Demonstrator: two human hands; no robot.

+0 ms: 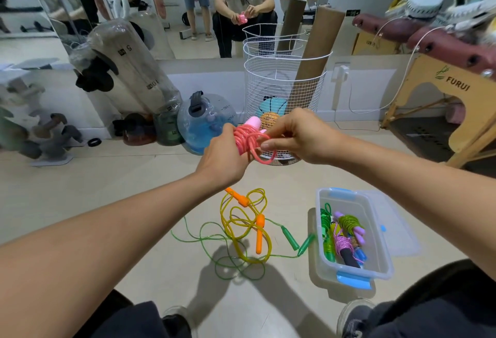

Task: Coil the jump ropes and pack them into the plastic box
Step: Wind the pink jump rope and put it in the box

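Two hands work the pink rope (pixel 248 140) in the air, above the floor and well apart from the box (pixel 351 233). The left hand (pixel 224 153) has its fingers curled round the wound bundle and its handles; the right hand (pixel 292 136) pinches a loose loop at the bundle's side, thumb and forefinger closed on the cord.

To finish this wrap well, I judge the left grip should hold firm so the turns do not slide off the handles, while the right draws the last loop snug and tucks its end under a turn. A slack tail would likely let the coil spring open once dropped in.

The box sits open on the floor, lower right, already holding several coiled ropes. An orange-handled rope (pixel 245 226) and a green rope (pixel 236 254) lie tangled together beside it, not yet coiled.
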